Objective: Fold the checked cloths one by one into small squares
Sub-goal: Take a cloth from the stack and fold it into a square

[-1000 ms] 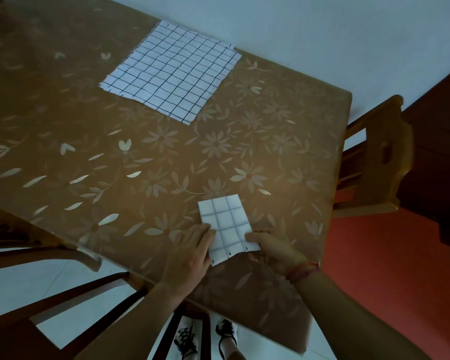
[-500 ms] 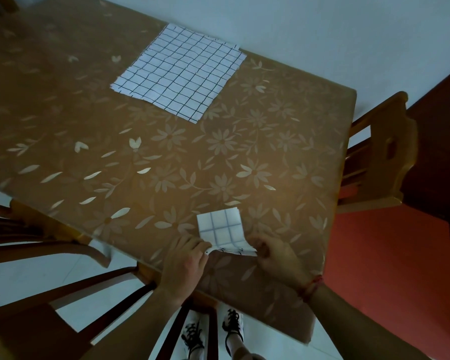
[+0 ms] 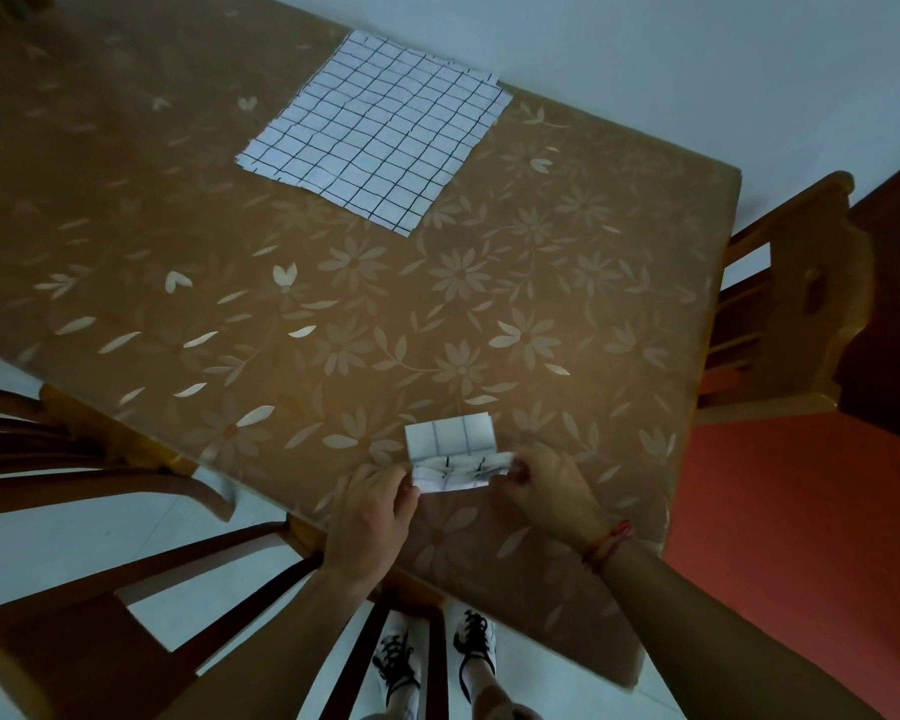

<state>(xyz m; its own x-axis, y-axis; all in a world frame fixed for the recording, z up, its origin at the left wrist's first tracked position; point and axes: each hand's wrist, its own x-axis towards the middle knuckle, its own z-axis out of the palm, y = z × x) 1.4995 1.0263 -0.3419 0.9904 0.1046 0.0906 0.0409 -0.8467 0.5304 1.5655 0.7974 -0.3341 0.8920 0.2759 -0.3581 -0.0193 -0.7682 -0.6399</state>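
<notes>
A small folded checked cloth [image 3: 450, 441] lies near the table's front edge. Its near edge is lifted and curled over toward the far side. My left hand [image 3: 372, 517] pinches the lifted edge at its left corner. My right hand [image 3: 552, 491] pinches the same edge at its right corner. A larger flat stack of checked cloths [image 3: 378, 129], white with black lines, lies spread at the far side of the table.
The table [image 3: 230, 304] has a brown floral cover. A wooden chair [image 3: 796, 314] stands at the right end, another chair [image 3: 100, 605] at the near left under my arms. A white wall runs behind the table.
Both hands have lifted the small cloth's near edge off the table and carried it farther over toward the far edge. The cloth looks shorter than one second ago.
</notes>
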